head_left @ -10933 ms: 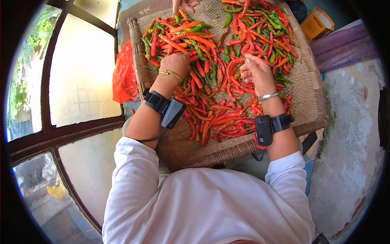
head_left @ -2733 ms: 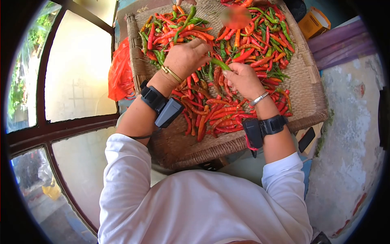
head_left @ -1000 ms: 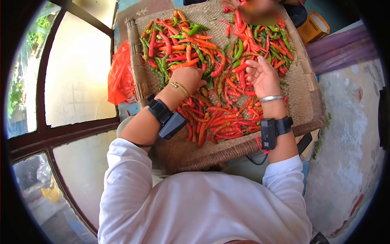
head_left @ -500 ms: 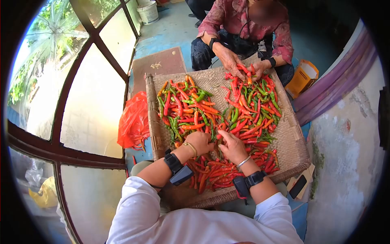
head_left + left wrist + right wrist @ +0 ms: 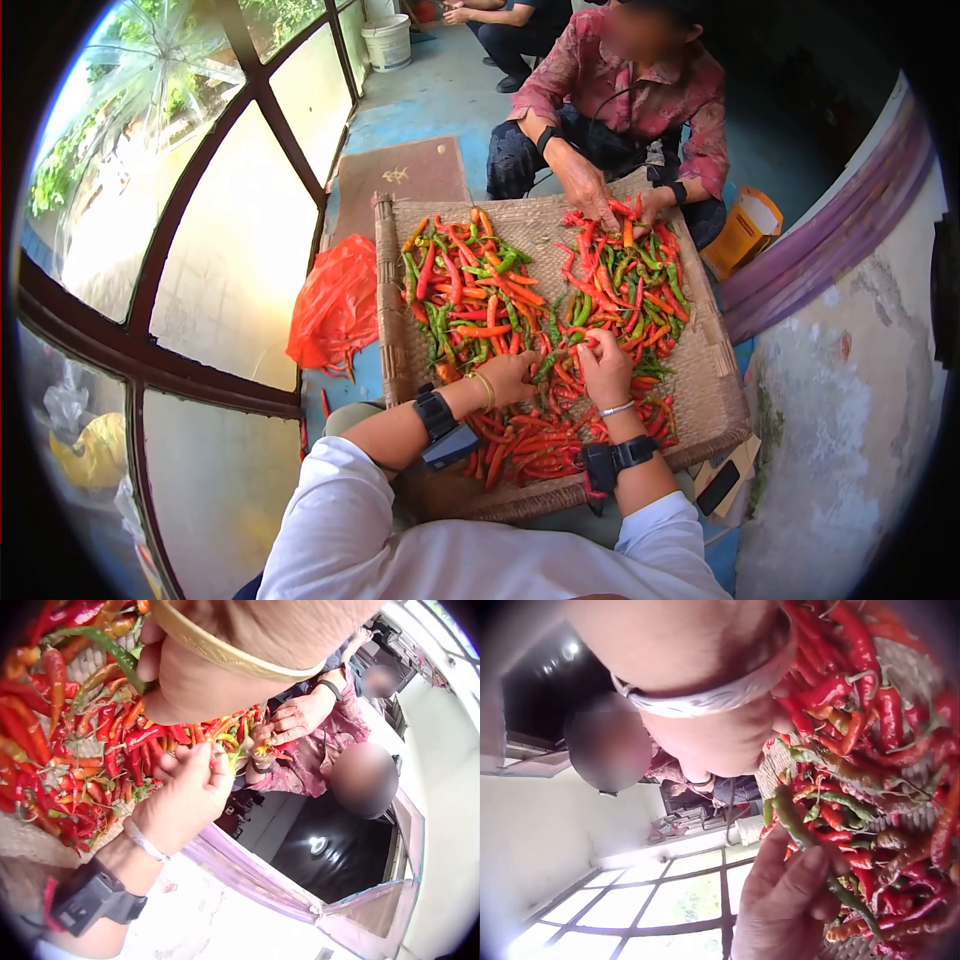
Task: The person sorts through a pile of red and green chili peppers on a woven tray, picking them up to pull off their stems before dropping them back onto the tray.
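On the shallow woven tray (image 5: 725,385) lie heaps of red, orange and green chili peppers (image 5: 535,440). My left hand (image 5: 508,380), over the middle of the heap, pinches a green chili pepper (image 5: 791,817) between thumb and fingers, as the right wrist view shows. A little to the right, my right hand (image 5: 605,372) is raised above the peppers. Its thumb and fingertips meet, and a bit of red shows between them in the head view; most of what they pinch is hidden. In the right wrist view its fingertips are out of sight behind the hand.
Across the tray a person in a pink patterned shirt (image 5: 700,105) handles red chili peppers with both hands. A red plastic bag (image 5: 335,300) lies left of the tray, a yellow box (image 5: 748,225) stands right. A phone (image 5: 717,488) lies near the tray's front right corner.
The head view has tilted up, bringing the person opposite into sight. Over the last half second my right hand has lifted off the heap, and its fingertips have come together.
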`<state>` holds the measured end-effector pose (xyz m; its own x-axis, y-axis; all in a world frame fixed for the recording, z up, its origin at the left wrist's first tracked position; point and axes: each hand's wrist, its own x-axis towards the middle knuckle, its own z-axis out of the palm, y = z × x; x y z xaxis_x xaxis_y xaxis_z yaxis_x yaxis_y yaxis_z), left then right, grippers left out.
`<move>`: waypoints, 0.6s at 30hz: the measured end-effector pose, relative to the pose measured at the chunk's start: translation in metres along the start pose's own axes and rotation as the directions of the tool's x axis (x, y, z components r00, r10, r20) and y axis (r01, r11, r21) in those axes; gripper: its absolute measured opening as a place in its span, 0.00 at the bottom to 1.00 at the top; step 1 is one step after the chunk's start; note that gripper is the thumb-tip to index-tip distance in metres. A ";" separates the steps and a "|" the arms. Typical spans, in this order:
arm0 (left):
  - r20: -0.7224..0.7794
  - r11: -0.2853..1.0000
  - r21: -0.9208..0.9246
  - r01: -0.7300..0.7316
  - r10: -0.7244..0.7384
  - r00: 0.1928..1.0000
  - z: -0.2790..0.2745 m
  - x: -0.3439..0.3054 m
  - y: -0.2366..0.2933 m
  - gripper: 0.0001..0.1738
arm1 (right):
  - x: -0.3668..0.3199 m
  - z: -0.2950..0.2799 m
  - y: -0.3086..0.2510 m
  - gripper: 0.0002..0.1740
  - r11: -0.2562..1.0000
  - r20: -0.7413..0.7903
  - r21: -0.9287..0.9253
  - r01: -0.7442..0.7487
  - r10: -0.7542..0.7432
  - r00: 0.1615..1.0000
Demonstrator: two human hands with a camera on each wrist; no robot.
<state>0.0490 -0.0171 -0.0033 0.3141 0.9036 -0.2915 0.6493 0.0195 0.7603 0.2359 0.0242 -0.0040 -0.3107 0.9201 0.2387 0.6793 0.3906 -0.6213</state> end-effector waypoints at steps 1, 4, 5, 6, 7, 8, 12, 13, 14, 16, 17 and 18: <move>0.040 0.998 0.067 -0.007 0.004 0.999 -0.001 0.000 -0.001 0.30 | 0.001 0.001 0.002 0.10 0.972 -0.078 0.229 -0.061 0.081 0.994; 0.014 0.993 0.121 0.013 -0.015 1.000 0.004 0.004 -0.007 0.33 | 0.001 -0.009 -0.010 0.09 0.828 -0.090 0.545 -0.135 0.218 0.972; -0.047 0.993 0.108 0.043 -0.038 0.998 0.006 0.005 -0.009 0.32 | 0.000 -0.013 -0.016 0.09 0.800 -0.067 0.582 -0.148 0.229 0.971; -0.050 0.993 0.106 0.042 -0.037 0.998 0.008 0.004 -0.008 0.32 | 0.000 -0.015 -0.018 0.10 0.770 -0.045 0.617 -0.161 0.239 0.970; -0.228 0.990 0.135 -0.034 0.064 0.972 0.009 0.002 -0.007 0.32 | -0.001 -0.016 -0.018 0.10 0.771 -0.044 0.616 -0.160 0.236 0.971; -0.394 0.979 0.177 -0.102 0.166 0.904 0.010 0.002 -0.007 0.31 | -0.002 -0.016 -0.017 0.11 0.787 0.016 0.589 -0.183 0.215 0.976; -0.329 0.952 0.068 -0.297 0.303 0.894 0.009 0.005 -0.007 0.23 | -0.005 -0.007 -0.014 0.12 0.638 0.229 0.687 -0.349 0.265 0.937; -0.261 0.956 -0.041 -0.290 0.270 0.927 0.009 0.005 -0.007 0.19 | -0.004 -0.007 -0.013 0.12 0.638 0.231 0.686 -0.349 0.265 0.936; -0.187 0.951 -0.149 -0.272 0.243 0.952 0.009 0.005 -0.006 0.16 | -0.004 -0.007 -0.012 0.12 0.568 0.291 0.725 -0.390 0.260 0.921; -0.204 0.934 -0.233 -0.272 0.227 0.952 0.010 0.007 -0.008 0.14 | -0.003 -0.007 -0.010 0.12 0.494 0.351 0.755 -0.431 0.250 0.902; -0.219 0.909 -0.314 -0.273 0.210 0.953 0.010 0.007 -0.009 0.12 | -0.002 -0.007 -0.010 0.12 0.460 0.358 0.766 -0.449 0.275 0.892; -0.218 0.909 -0.315 -0.272 0.209 0.953 0.007 0.005 -0.005 0.12 | -0.001 -0.007 -0.009 0.11 0.425 0.365 0.776 -0.466 0.299 0.882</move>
<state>0.0521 -0.0159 -0.0121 0.2841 0.9588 0.0082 0.2872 -0.0932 0.9533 0.2342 0.0197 0.0064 -0.3133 0.9167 -0.2480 -0.0830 -0.2866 -0.9545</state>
